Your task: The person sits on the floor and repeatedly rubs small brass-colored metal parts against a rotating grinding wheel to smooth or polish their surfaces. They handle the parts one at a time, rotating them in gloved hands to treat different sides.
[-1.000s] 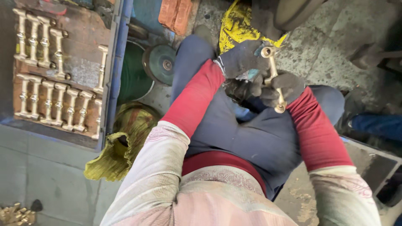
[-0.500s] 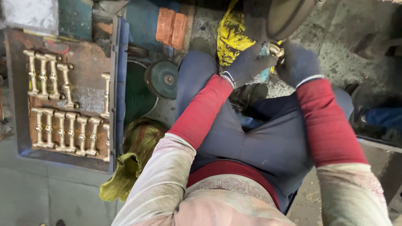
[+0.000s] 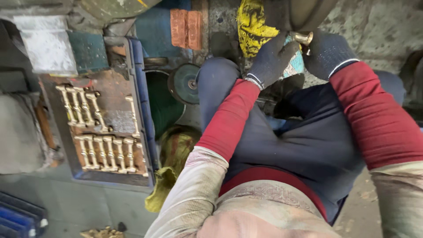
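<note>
Both my hands wear dark knit gloves over red sleeves. My left hand and my right hand together grip a small brass fitting and hold it up against the lower edge of a large dark wheel at the top of the view. Only the fitting's round brass end shows between the gloves. A yellow stained cloth hangs just left of my left hand.
A blue tray at left carries two rows of several brass fittings. Beside it lie a green disc, a green bowl and an olive rag. Two red bricks sit further up. More brass pieces lie at the bottom.
Both hands have risen with the brass fitting from over my lap up to the wheel. The view has shifted so the tray sits lower and more central.
</note>
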